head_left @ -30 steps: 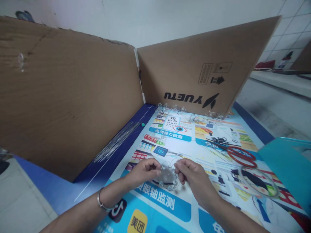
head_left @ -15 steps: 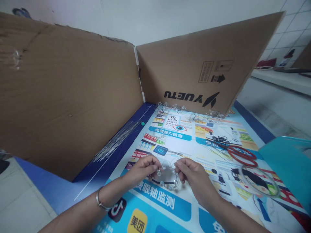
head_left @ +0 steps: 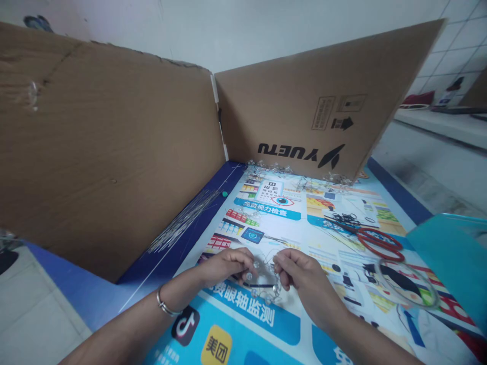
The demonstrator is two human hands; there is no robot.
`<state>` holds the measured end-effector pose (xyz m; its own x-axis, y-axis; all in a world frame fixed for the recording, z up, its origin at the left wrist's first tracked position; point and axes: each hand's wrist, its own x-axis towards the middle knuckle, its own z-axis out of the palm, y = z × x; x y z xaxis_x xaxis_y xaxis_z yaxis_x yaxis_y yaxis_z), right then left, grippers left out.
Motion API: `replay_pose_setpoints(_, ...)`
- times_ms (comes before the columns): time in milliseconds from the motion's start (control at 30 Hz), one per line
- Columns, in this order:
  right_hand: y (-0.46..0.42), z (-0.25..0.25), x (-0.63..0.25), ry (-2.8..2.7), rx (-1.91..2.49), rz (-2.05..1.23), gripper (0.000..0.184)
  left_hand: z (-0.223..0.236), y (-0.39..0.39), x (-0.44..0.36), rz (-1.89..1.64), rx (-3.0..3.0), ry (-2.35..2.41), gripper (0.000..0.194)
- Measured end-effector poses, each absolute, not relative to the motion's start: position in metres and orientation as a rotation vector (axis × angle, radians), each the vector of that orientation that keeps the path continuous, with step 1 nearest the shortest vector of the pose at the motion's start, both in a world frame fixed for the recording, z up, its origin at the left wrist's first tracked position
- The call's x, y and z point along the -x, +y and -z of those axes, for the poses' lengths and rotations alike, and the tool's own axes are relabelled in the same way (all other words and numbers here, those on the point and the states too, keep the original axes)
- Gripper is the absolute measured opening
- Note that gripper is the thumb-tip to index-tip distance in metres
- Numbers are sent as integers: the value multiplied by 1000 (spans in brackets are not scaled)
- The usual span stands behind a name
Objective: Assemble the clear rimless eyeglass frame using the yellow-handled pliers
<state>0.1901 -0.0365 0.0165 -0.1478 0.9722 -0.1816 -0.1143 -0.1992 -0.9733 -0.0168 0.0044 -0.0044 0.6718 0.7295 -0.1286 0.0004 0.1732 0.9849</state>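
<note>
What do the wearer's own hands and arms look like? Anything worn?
The left hand is ungloved, with a slim, silver-coloured metal bangle at the wrist. The right hand is also ungloved, its wrist without jewellery. No sleeves show on either arm.

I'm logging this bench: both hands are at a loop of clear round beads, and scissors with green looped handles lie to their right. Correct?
Not quite: the head view shows the scissors are red-handled, not green, though they do lie right. The left hand and right hand are at the bead loop.
</note>
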Motion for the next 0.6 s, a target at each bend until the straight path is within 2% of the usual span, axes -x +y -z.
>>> replay_pose_setpoints(600, -36, -13, -192, -1100, 1083, -1551, 29, 11, 13, 22, -618, -2027, 573, 27)
